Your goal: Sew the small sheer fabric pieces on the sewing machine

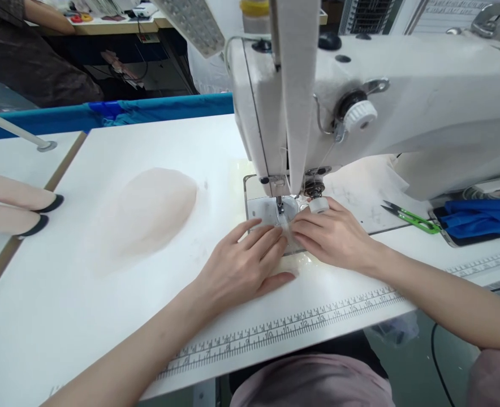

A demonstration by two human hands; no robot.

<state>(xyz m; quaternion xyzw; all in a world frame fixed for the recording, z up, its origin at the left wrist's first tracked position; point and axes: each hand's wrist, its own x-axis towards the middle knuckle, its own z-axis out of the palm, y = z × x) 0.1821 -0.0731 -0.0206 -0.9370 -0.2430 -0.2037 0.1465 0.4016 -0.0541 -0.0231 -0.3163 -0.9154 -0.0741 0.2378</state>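
A white sewing machine point(373, 107) stands over the table, its presser foot point(280, 206) low above the metal needle plate point(258, 209). My left hand point(250, 260) lies palm down left of the foot, its fingers stretched toward the plate. Right of the foot, my right hand point(335, 234) has its fingers bent and pressed together. Between the fingertips shows a thin, see-through strip point(287, 234), partly covered by them; its kind is unclear. To the left, a sheer beige fabric piece point(160, 209) rests flat on the white tabletop point(216, 147).
Green-handled thread snips point(415, 219) lie on the right, beside a phone point(456, 240) under blue cloth point(483, 217). A printed ruler point(271, 336) runs along the front edge. Two beige, black-tipped forms point(16, 200) jut in from the left. Another person's arm point(48, 17) shows behind.
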